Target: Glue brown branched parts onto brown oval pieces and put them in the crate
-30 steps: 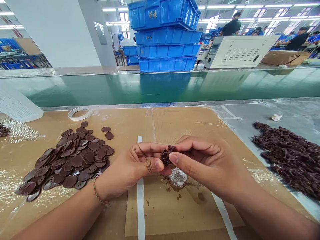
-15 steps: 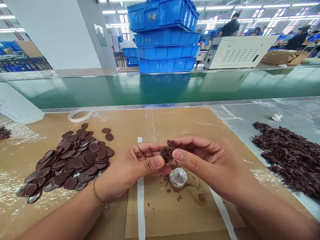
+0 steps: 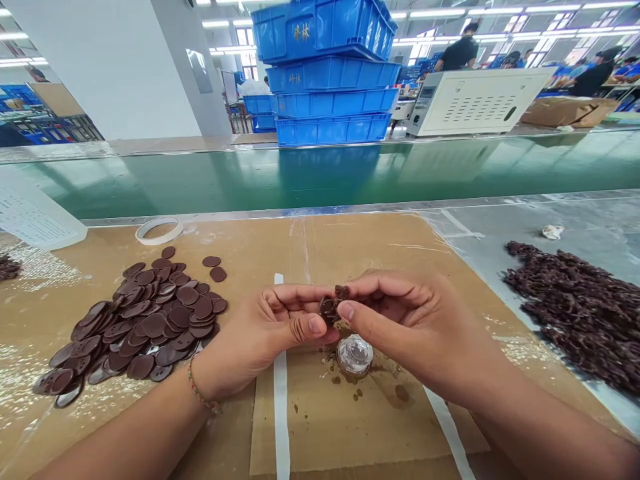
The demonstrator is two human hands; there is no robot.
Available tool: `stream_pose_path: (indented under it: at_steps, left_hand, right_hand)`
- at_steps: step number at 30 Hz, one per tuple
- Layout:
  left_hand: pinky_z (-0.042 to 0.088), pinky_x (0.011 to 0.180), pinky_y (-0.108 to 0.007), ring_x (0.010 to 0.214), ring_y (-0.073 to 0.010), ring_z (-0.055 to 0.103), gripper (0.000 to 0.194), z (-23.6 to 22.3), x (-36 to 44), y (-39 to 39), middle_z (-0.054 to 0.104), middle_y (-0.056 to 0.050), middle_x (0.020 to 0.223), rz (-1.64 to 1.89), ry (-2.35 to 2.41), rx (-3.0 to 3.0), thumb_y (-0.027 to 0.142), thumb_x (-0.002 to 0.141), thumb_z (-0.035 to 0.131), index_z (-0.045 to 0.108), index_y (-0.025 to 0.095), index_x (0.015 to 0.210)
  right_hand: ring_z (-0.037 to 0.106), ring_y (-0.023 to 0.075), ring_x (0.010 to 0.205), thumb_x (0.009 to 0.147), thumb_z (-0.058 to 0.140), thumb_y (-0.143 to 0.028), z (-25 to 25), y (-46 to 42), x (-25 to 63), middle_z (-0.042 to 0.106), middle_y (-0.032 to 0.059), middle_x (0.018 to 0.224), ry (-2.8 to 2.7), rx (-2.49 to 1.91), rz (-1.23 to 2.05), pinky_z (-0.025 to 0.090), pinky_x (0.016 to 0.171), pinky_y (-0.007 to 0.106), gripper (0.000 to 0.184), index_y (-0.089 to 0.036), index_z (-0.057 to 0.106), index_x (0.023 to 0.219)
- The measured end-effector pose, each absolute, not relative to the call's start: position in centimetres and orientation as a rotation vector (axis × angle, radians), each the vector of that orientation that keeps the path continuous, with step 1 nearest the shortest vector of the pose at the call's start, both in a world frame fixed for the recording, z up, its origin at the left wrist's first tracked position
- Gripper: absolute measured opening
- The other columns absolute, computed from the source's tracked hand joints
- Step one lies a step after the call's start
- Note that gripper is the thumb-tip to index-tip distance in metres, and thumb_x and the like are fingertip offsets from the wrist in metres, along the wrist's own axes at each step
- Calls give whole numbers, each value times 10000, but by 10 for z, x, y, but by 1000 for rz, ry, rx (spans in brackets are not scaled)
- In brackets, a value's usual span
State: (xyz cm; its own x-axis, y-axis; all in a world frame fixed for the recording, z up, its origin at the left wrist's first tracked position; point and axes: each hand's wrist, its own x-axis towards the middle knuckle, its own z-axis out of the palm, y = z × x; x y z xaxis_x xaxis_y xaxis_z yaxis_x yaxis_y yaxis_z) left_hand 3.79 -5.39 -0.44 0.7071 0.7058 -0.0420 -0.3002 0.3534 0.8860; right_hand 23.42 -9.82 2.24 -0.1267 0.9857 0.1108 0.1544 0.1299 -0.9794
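Between both sets of fingertips, just above the cardboard, is a small dark brown crumpled piece [image 3: 329, 309], its exact kind not clear. My left hand [image 3: 280, 323] pinches its left side with thumb and fingers. From the right, my right hand [image 3: 400, 317] closes thumb and forefinger on its other side, partly covering it. Below the fingers stands a small clear round jar [image 3: 355, 355] on the stained cardboard sheet [image 3: 345, 427]. To the left lies a heap of flat brown oval discs [image 3: 155, 323]; to the right, a pile of dark brown crinkled pieces [image 3: 575, 313].
A roll of tape [image 3: 159, 230] and a translucent jug [image 3: 37, 210] sit at the left. Beyond a green belt [image 3: 225, 180] rise stacked blue crates [image 3: 333, 100] and a cream machine [image 3: 480, 100]. A white scrap [image 3: 553, 232] lies at right. Other people are in the background.
My right thumb and forefinger have shifted slightly left and cover more of the brown piece. My left hand has barely moved.
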Motion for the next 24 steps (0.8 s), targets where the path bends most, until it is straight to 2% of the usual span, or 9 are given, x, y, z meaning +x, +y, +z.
stream_pose_path:
  at_steps: [4, 7, 12, 14, 18, 21, 24]
  left_hand:
    - [554, 884, -124, 869, -64, 698, 223, -3, 41, -53, 760, -12, 976, 695, 445, 1001, 253, 831, 846, 792, 263, 1047]
    - [545, 861, -106, 867, -62, 691, 210, -3, 40, -53, 766, -18, 978, 727, 477, 1046, 258, 826, 849, 799, 262, 1029]
    - [542, 855, -129, 861, -86, 687, 272, -6, 37, -53, 765, -9, 905, 740, 595, 1149, 335, 797, 870, 798, 288, 1055]
    - [535, 862, -130, 869, -92, 689, 212, -6, 36, -52, 770, -12, 935, 734, 616, 1185, 351, 796, 868, 815, 268, 984]
    - [532, 844, -123, 896, -105, 699, 32, -5, 37, -48, 776, -13, 995, 728, 646, 1211, 225, 784, 848, 818, 217, 793]
    - [524, 754, -94, 796, -82, 692, 88, -4, 37, -47, 783, -16, 906, 709, 686, 1179, 115, 729, 825, 804, 198, 706]
    - [521, 691, -91, 693, -67, 669, 85, -5, 36, -47, 778, -16, 819, 702, 707, 1123, 140, 692, 855, 813, 197, 739]
  right_hand:
    - [537, 118, 624, 829, 695, -313, 24, -98, 234, 646, 26, 729, -1500, -1226, 1113, 418, 513, 198, 155, -167, 719, 781]
    - [489, 100, 596, 824, 683, -306, 26, -99, 232, 602, 16, 701, -1506, -1237, 1120, 381, 496, 191, 165, -161, 711, 749]
    - [500, 124, 605, 828, 687, -326, 29, -100, 229, 583, 27, 673, -1487, -1203, 1168, 370, 489, 216, 196, -178, 703, 699]
    - [526, 145, 652, 838, 698, -337, 28, -100, 230, 602, 39, 694, -1490, -1186, 1193, 373, 506, 228, 204, -186, 705, 701]
    - [568, 176, 743, 885, 698, -381, 25, -101, 234, 672, 74, 806, -1504, -1147, 1317, 351, 522, 237, 224, -192, 732, 771]
    - [552, 157, 715, 907, 702, -376, 24, -101, 234, 694, 69, 838, -1524, -1102, 1361, 354, 537, 240, 226, -192, 732, 780]
    - [570, 168, 748, 895, 732, -413, 25, -102, 231, 694, 73, 843, -1504, -1074, 1410, 357, 532, 238, 266, -174, 723, 778]
